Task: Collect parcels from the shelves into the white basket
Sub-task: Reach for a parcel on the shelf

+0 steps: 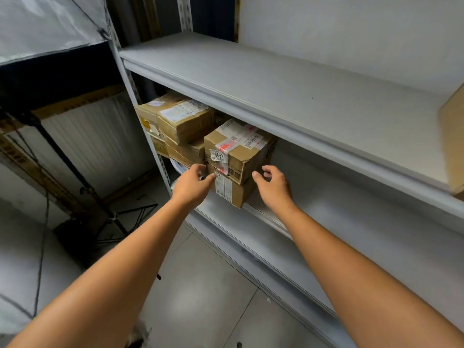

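Parcels (236, 151) stacked on shelf (351, 222); left hand (194, 182) touching, right hand (273, 184) beside.

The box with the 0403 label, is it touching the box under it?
Touching. The head view shows the 0403 box resting directly on the lower box, with no gap visible between them.

I'm reaching straight ahead: my left hand (193, 183) and right hand (273, 188) sit side by side, palms down, thumbs (256, 176) turned inward, fingers (269, 170) loosely curled, gripping nothing.
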Demonstrator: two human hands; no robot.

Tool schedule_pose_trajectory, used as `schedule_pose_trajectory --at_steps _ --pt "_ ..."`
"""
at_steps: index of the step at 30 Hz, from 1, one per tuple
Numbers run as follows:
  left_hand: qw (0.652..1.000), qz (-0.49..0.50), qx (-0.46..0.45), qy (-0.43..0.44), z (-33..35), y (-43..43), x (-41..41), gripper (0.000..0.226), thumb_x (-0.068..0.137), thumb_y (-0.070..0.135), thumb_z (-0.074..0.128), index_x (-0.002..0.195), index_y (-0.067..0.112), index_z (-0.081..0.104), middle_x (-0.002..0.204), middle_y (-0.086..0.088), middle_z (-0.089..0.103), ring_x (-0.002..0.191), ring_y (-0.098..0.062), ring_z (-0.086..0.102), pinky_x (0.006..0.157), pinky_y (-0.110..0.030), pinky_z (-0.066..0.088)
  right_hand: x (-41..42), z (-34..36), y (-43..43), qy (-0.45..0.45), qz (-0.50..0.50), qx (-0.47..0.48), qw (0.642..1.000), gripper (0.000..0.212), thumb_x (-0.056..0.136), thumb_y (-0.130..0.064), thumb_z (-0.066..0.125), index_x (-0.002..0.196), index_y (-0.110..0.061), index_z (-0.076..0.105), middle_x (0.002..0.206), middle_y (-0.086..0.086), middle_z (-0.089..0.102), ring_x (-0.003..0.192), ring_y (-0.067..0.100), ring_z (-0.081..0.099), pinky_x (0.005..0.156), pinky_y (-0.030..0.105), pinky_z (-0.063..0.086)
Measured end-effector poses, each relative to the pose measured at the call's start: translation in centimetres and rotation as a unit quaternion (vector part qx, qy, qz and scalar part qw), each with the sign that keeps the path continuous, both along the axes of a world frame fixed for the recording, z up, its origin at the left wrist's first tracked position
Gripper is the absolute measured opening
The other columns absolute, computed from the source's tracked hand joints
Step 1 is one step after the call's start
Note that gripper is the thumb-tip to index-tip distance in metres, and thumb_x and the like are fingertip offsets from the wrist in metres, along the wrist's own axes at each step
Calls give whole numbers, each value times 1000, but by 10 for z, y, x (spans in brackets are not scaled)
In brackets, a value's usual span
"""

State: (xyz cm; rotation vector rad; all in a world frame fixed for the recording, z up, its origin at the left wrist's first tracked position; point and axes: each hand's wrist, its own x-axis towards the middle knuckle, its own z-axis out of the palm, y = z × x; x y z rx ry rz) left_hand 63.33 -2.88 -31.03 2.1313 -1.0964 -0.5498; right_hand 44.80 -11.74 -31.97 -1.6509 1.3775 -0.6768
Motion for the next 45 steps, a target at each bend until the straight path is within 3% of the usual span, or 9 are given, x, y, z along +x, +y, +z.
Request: schedule_pose_trajectory --at_steps 9,15,18,22,27,32,37,42,45 --pt "991 -10 -108 78 -4 -59 38 68 91 46 64 145 13 40 135 -6 56 116 -23 59 97 -42 52 43 -11 -25 -113 -103 40 987 69 85 -56 62 144 -26 42 144 4 49 124 25 54 99 50 51" --pt "989 -31 -112 89 -5 -87 42 81 87 51 67 149 13 31 136 -7 54 117 -24 58 98 -41 51 64 -12 -37 -145 -131 63 979 77 85 -48 69 151 -27 33 140 0 50 126 25 53 100 51 51" --pt "991 -46 -103 77 -7 -93 46 84 81 55 72 145 16 35 129 -5 59 108 -22 63 92 -45 55 70 -14 -41 -167 -154 79 971 72 86 -40 71 148 -27 36 114 -9 56 113 22 60 93 48 55" --pt "990 -77 -85 80 -1 -92 51 84 78 51 77 144 17 38 123 -2 60 102 -20 63 87 -37 57 66 -8 -34 -194 -164 122 959 75 89 -32 72 151 -30 30 130 -3 53 104 17 59 67 33 55" --pt "984 -122 -58 118 3 -82 43 76 80 45 77 143 19 43 122 -4 63 102 -20 64 90 -39 57 44 0 -24 -190 -157 143 959 74 91 -22 70 152 -28 30 137 1 55 111 20 59 90 48 52" --pt "972 -122 -39 198 0 -66 30 77 73 45 78 138 28 42 126 -8 55 103 -24 63 88 -43 59 23 1 -6 -186 -149 151 959 73 91 -16 70 151 -30 31 126 -1 58 107 19 60 84 42 53" --pt "959 -124 -24 252 -2 -46 14 74 81 29 79 140 24 34 126 -5 56 107 -23 63 94 -44 55 7 4 11 -159 -142 144 966 77 85 -16 74 149 -31 33 126 0 59 111 20 62 96 47 54" --pt "962 -117 -14 245 1 -16 0 80 83 22 77 148 28 31 120 -3 57 89 -16 63 53 -16 50 -12 14 32 -129 -95 124 979 74 86 -11 71 148 -27 34 121 -3 54 104 14 59 92 37 56" --pt "962 -100 -15 255 7 4 -10 72 89 16 72 148 28 32 112 1 53 89 -15 62 50 -15 48 -23 21 46 -112 -64 115 985 74 84 -8 71 147 -26 36 109 -9 54 103 14 57 93 37 55"
